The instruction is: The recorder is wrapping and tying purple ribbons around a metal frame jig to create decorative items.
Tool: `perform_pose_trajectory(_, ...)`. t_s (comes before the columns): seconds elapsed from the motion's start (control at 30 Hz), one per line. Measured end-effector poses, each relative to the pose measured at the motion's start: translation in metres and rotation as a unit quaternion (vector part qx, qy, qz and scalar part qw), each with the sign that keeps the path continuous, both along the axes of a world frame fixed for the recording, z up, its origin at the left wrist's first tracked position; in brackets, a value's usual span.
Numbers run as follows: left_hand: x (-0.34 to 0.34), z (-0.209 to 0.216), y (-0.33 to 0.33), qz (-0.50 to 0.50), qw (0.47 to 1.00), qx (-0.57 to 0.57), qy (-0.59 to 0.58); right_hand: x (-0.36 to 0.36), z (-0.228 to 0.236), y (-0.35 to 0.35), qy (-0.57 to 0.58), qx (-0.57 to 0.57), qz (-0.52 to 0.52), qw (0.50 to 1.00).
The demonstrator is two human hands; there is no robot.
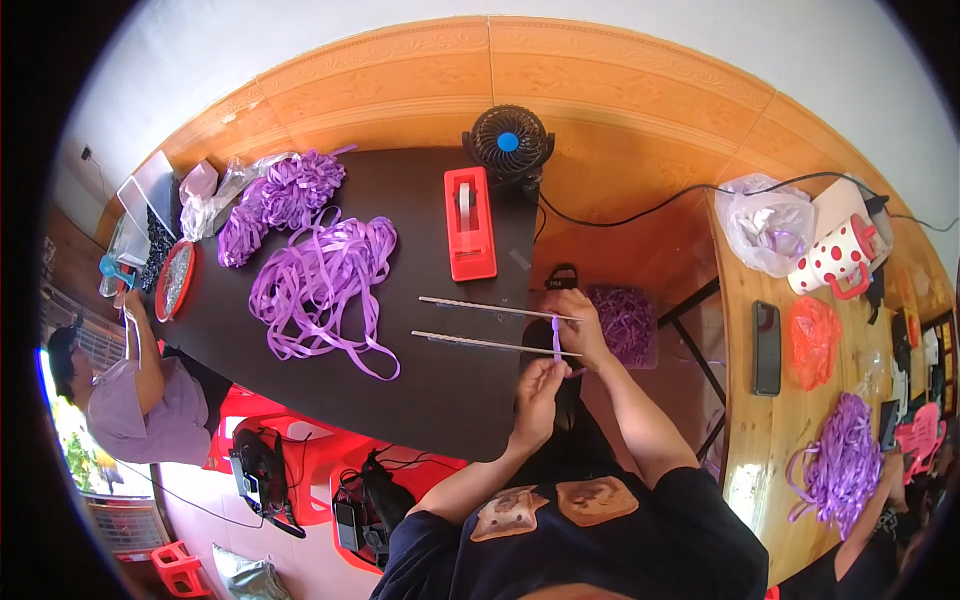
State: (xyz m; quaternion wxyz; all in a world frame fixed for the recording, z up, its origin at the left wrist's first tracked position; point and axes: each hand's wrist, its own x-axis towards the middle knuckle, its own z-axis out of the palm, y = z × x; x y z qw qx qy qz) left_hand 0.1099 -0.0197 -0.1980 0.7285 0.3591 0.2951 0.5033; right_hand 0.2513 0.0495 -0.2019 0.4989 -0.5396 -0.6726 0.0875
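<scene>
far left of the red tape dispenser (471, 225), a co-worker in a mauve shirt (140, 415), beside a red basin (179, 302) with clear stuff in it. closer, left of dispenser, dark desk (430, 405) carries a bunched purple ribbon bundle (290, 195) and a loose purple ribbon pile (335, 285), loops spread toward the dispenser. just below dispenser, two thin rods (490, 340) side by side, tips past desk edge. small black fan (508, 142) just above-right of dispenser. below-right of dispenser, purple ribbon strip (557, 340) runs across both rods near their right ends; left hand (541, 395) narrow, pinching strip's lower end, right hand (585, 325) curled at upper rod tip by strip's upper end, can't tell if gripping strip or rod. right of dispenser, low down, bin of purple shreds (622, 325). far right of dispenser, wooden desk (745, 430) with black phone (766, 348), clear plastic bag (765, 225), red plastic bag (815, 343), dotted tumbler (832, 257), purple ribbon heap (842, 465).
</scene>
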Motion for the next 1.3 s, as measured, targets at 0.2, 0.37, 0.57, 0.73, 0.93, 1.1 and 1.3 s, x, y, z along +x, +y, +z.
perform_pose_trajectory(0.2,-0.029,-0.003,-0.039,-0.088,0.990,-0.053,0.100,-0.006,-0.016,-0.047,0.016,-0.053,-0.002,0.998)
perform_pose_trajectory(0.37,-0.057,0.013,-0.058,-0.128,0.984,-0.034,0.117,-0.024,-0.010,-0.111,0.033,-0.128,-0.023,0.991)
perform_pose_trajectory(0.57,-0.088,0.027,-0.071,-0.199,0.970,-0.076,0.120,-0.061,-0.008,-0.168,0.166,-0.145,0.047,0.974)
perform_pose_trajectory(0.73,-0.106,0.044,-0.076,-0.214,0.964,-0.071,0.139,-0.091,-0.009,-0.194,0.352,-0.281,0.129,0.884)
perform_pose_trajectory(0.93,-0.117,0.054,-0.082,-0.226,0.960,-0.091,0.135,-0.110,-0.018,-0.208,0.547,-0.263,0.178,0.775)
perform_pose_trajectory(1.1,-0.121,0.061,-0.084,-0.188,0.978,-0.046,0.078,-0.113,-0.027,-0.213,0.508,-0.268,0.134,0.808)
perform_pose_trajectory(1.3,-0.122,0.077,-0.081,-0.123,0.987,0.076,0.074,-0.111,-0.029,-0.213,0.459,-0.310,0.099,0.826)
